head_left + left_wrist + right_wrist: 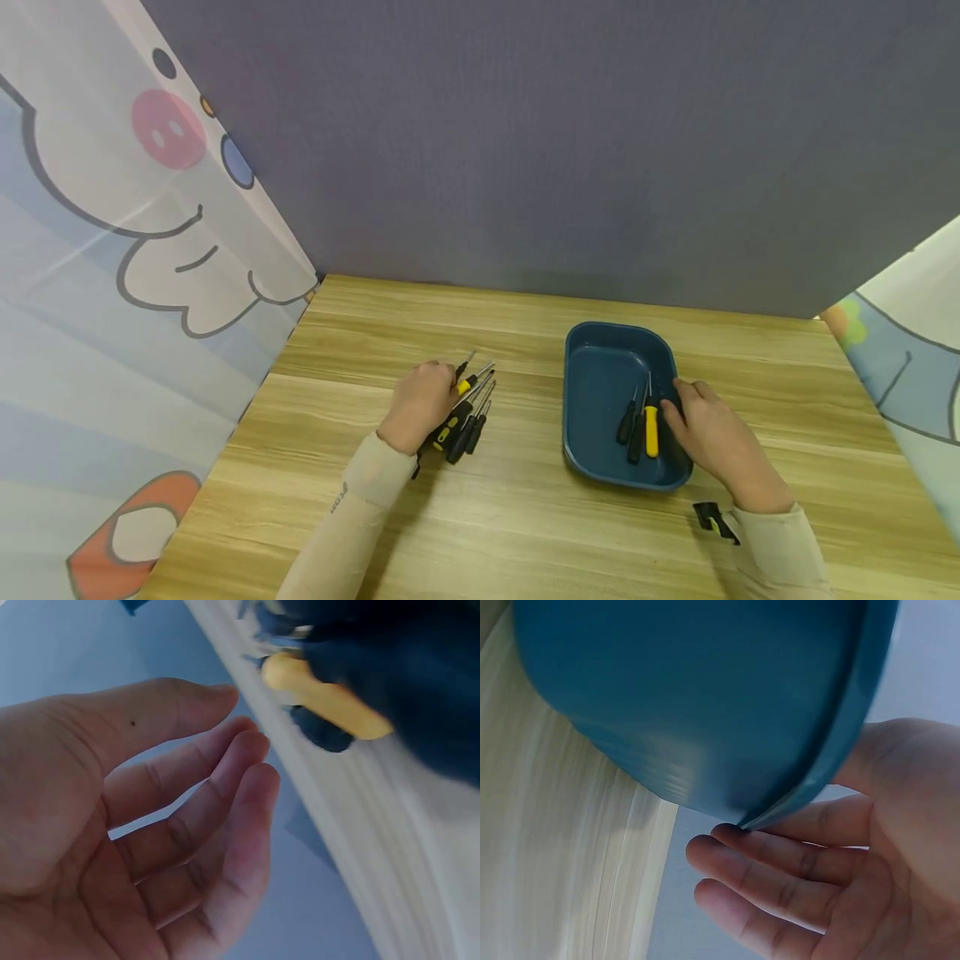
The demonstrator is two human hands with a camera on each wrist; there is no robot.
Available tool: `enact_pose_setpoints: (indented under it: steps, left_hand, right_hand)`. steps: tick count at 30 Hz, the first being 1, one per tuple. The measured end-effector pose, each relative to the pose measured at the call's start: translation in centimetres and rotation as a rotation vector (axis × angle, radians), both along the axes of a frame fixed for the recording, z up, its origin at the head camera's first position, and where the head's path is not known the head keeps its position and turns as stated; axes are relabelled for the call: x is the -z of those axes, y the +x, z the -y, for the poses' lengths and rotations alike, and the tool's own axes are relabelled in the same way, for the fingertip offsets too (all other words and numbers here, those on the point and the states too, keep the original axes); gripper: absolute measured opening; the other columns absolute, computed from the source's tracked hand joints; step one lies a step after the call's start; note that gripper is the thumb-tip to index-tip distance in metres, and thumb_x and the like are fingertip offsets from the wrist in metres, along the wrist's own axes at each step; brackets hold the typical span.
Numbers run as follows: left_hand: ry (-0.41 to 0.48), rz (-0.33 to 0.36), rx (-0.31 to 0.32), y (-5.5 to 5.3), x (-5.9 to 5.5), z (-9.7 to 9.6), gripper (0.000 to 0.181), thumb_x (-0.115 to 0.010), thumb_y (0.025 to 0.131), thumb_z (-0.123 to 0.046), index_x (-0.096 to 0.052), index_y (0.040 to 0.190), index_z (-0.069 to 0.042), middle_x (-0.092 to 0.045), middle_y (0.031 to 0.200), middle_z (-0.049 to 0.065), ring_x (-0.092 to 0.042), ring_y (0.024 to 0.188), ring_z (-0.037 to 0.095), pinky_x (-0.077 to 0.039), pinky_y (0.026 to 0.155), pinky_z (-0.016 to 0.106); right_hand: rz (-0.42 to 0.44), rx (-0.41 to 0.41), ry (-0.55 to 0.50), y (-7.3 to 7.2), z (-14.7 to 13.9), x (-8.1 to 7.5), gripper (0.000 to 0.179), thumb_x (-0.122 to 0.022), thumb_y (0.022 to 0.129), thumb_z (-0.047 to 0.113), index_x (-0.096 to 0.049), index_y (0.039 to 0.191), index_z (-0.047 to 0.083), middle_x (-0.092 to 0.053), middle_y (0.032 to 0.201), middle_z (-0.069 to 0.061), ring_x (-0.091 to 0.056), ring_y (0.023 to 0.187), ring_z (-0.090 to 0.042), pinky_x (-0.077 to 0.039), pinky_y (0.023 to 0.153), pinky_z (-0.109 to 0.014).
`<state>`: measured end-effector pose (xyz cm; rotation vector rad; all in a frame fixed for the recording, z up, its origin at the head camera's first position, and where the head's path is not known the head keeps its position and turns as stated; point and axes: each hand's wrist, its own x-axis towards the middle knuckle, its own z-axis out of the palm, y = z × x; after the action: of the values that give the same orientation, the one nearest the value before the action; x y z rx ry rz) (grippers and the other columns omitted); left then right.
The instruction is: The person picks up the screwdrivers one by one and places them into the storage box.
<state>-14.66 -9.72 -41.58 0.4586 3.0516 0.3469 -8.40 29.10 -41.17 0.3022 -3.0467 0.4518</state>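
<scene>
On your far left a pale cartoon-printed curtain [82,400] hangs beside the wood-grain table [510,517], and a grey panel [570,150] stands along the table's back edge. Your left hand [422,407] is over the left side of a group of screwdrivers [450,432] on the table. Its fingers are loosely bent, and in the left wrist view the gap between thumb and fingertips is narrow, with nothing in it. A yellow handle [322,699] shows just beyond the fingertips there, blurred; you cannot tell from the head view whether your fingers touch any tool. The group mixes black handles with black-and-yellow ones, and most of the shafts you can see slant up and to the right.

Next, well apart from that group, sits the blue tray [567,392]. Inside it, toward its right side, lie two black-handled screwdrivers [635,440] and, just right of them, a yellow-handled screwdriver [652,433], all with their shafts toward the panel.

Your right hand [712,433] holds the tray's right rim, thumb over the edge and fingers against the outside. On your far right, another printed curtain [922,342] hangs past the table's edge.
</scene>
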Motion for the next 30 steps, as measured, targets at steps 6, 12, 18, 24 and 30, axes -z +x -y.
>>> enact_pose_setpoints:
  steps: [6,12,18,24,30]
  left_hand:
    - [-0.011,0.033,-0.012,-0.6,1.1,0.3,0.016,-0.074,0.09,-0.016,-0.068,0.077,-0.01,-0.061,0.073,0.004,-0.054,0.058,0.017,-0.047,0.048,0.034]
    - [-0.03,0.063,-0.02,-1.0,1.7,0.2,0.017,-0.074,0.09,-0.017,-0.067,0.078,-0.008,-0.061,0.071,0.005,-0.054,0.057,0.018,-0.046,0.048,0.034]
    - [-0.064,0.094,-0.023,-1.4,1.9,-0.1,0.022,-0.075,0.089,-0.018,-0.062,0.074,-0.008,-0.059,0.071,0.006,-0.054,0.058,0.019,-0.048,0.048,0.036]
    - [-0.105,0.128,-0.022,-1.7,1.8,-0.3,0.024,-0.076,0.088,-0.02,-0.061,0.074,-0.008,-0.06,0.073,0.007,-0.056,0.061,0.02,-0.049,0.049,0.037]
    - [-0.131,0.111,0.012,-1.7,1.8,-0.5,0.032,-0.079,0.086,-0.025,-0.056,0.069,-0.012,-0.056,0.069,0.002,-0.054,0.06,0.017,-0.048,0.049,0.035]
  right_hand:
    - [-0.007,0.001,-0.003,0.1,0.1,0.0,0.045,-0.06,0.099,0.012,-0.05,0.126,-0.022,-0.054,0.114,-0.04,-0.06,0.095,-0.053,-0.052,0.075,-0.06]
    - [-0.002,0.009,-0.005,0.1,0.1,0.0,0.045,-0.06,0.1,0.012,-0.05,0.127,-0.022,-0.053,0.115,-0.041,-0.06,0.096,-0.054,-0.052,0.075,-0.06]
    - [-0.01,0.012,-0.004,0.1,0.1,0.0,0.045,-0.06,0.099,0.012,-0.05,0.127,-0.022,-0.054,0.115,-0.041,-0.06,0.097,-0.054,-0.051,0.076,-0.06]
    - [-0.006,0.013,-0.007,0.1,0.0,0.1,0.045,-0.06,0.099,0.012,-0.05,0.127,-0.022,-0.053,0.116,-0.041,-0.059,0.098,-0.055,-0.051,0.077,-0.061]
    - [-0.007,0.012,-0.007,0.2,0.1,0.1,0.045,-0.06,0.1,0.012,-0.05,0.127,-0.022,-0.053,0.117,-0.041,-0.059,0.1,-0.054,-0.051,0.078,-0.061]
